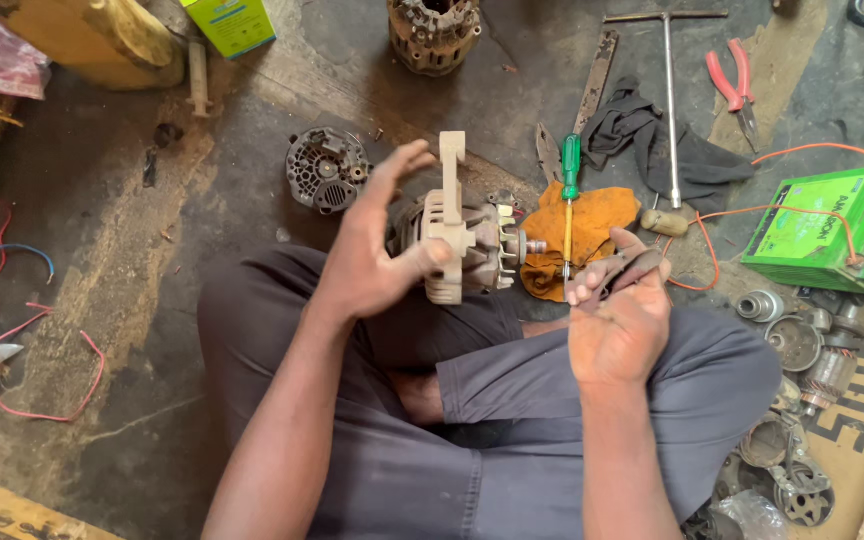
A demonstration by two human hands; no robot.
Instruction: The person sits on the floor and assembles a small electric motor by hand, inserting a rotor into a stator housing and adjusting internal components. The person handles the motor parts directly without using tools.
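Sitting cross-legged on a workshop floor, a person steadied an alternator (462, 245) above the lap, left hand (377, 255) grasping its housing. The right hand (617, 320) was clenched around a dark tool (624, 268), just beside an orange rag (582, 235) and a green-handled screwdriver (570, 190).
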